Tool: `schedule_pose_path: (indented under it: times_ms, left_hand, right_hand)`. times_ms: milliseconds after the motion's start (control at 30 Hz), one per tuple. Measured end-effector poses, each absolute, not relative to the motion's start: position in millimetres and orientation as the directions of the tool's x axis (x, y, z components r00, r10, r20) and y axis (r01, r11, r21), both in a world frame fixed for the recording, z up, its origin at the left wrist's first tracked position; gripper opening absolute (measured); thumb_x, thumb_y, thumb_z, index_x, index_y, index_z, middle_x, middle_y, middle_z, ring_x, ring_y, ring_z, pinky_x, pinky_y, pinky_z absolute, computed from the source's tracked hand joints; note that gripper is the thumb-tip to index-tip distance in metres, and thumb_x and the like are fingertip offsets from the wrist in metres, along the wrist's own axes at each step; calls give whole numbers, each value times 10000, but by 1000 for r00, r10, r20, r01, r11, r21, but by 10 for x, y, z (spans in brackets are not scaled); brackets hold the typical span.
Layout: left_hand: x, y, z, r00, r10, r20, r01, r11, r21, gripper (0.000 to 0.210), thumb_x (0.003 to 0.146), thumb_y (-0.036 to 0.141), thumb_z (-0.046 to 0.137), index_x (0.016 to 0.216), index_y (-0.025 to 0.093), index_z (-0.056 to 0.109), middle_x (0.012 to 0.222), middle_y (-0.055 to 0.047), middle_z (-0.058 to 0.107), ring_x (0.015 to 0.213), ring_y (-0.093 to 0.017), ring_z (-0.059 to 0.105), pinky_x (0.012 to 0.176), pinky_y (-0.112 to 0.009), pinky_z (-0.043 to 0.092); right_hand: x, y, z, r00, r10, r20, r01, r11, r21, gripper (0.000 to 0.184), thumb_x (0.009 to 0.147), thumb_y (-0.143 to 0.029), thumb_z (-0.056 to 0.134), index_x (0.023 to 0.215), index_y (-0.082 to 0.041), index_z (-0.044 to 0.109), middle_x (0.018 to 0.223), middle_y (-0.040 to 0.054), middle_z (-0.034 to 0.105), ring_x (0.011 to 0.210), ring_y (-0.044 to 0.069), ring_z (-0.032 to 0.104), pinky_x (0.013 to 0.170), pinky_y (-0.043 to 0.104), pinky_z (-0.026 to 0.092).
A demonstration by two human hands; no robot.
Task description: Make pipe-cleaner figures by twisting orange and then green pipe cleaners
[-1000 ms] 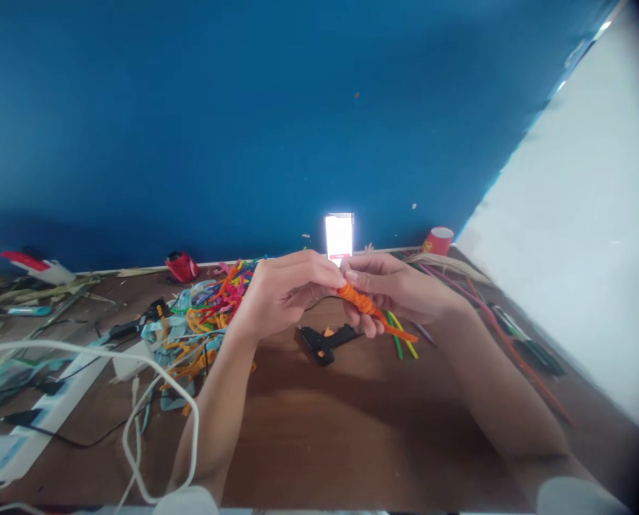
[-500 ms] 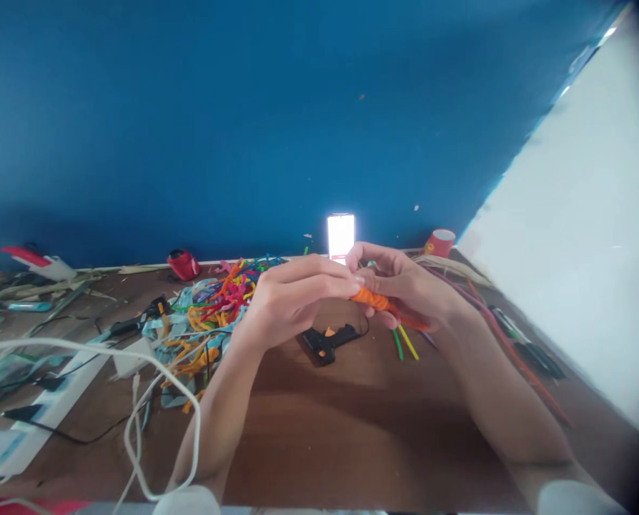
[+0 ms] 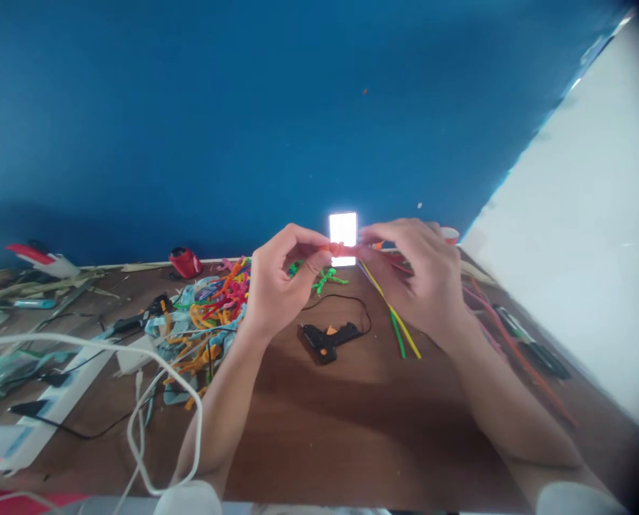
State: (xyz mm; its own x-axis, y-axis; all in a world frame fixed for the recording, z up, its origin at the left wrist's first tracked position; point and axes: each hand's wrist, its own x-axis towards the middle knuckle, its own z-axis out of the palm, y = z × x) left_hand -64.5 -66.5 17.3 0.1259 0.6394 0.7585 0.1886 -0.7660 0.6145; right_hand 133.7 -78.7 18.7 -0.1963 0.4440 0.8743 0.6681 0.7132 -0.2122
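Orange pipe-cleaner piece: slim, lumpy, blurred, raised before lit phone screen. Left hand: thumb and index pinched on left end. Right hand: fingertips at right end, nearly together; blur, can't tell if gripping. Long axis left-right, roughly level.

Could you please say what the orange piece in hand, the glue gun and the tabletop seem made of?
Orange piece: probably fuzzy chenille, matte, by its soft edges, though blurred.
Glue gun: likely hard plastic, satin black, by its smooth moulded shape.
Tabletop: wood or laminate, low-sheen, by its brown streaks.
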Motion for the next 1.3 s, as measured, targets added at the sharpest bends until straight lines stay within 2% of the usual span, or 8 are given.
schedule_pose_path:
  times_ms: [100,267,567,833,1000,1100,1200,1300]
  left_hand:
    - [-616,-673,179,119,621,775,160,-782,602,100,846,217,745,929,198,693,876,-14,704,751,-117,668,666,-221,542]
    - [-593,-678,188,141,560,817,119,-828,547,55,863,170,715,908,197,698,880,-24,695,813,-128,660,695,-229,539]
    - [-615,-644,183,177,520,836,182,-852,491,54,881,157,688,910,201,704,896,-40,702,842,-145,667,699,-255,546]
    - [-633,-601,138,294,212,932,306,-945,119,270,873,-11,605,959,228,697,960,-19,738,898,-128,700,766,-250,568]
    - [-633,-570,96,340,118,933,273,-962,22,380,857,-77,551,1029,233,690,1002,-15,742,930,-120,698,780,-241,573]
    - [-604,-547,96,311,164,936,232,-968,92,297,854,-34,612,985,221,689,959,-16,734,891,-120,694,759,-237,563]
    - [-570,-536,93,280,342,897,200,-935,294,171,862,65,675,950,211,683,908,-22,711,844,-126,670,711,-241,546]
    - [-553,-531,78,253,534,807,154,-846,511,95,881,168,692,964,209,667,918,-30,690,828,-130,658,707,-248,545]
  right_hand:
    - [1305,-783,177,-293,418,860,686,718,-116,144,936,-242,631,1078,-239,656,1011,41,749,940,236,673,815,398,432]
    - [1271,-776,150,-265,434,861,643,745,-178,160,934,-157,605,1062,-226,671,980,30,753,928,210,682,802,366,435]
    - [1239,-788,155,-252,488,836,596,758,-264,158,946,-160,589,1058,-233,674,973,22,753,924,205,679,807,371,410]
    - [1288,-779,170,-274,599,752,385,785,-485,167,941,-124,566,1030,-224,666,968,36,689,920,191,620,780,355,449]
    - [1366,-790,238,-378,612,695,286,791,-540,152,950,-120,550,986,-220,659,921,28,665,872,172,596,768,328,463]
    - [1415,-780,270,-435,621,652,300,783,-545,169,953,-101,530,989,-213,652,913,23,661,865,165,599,758,311,463]
    - [1446,-757,272,-430,645,632,380,764,-521,189,942,-86,534,1025,-212,647,945,30,672,896,176,617,764,310,471]
    - [1456,-736,262,-375,620,689,506,760,-409,149,945,-161,576,1065,-217,643,1000,50,698,951,214,627,783,344,475]
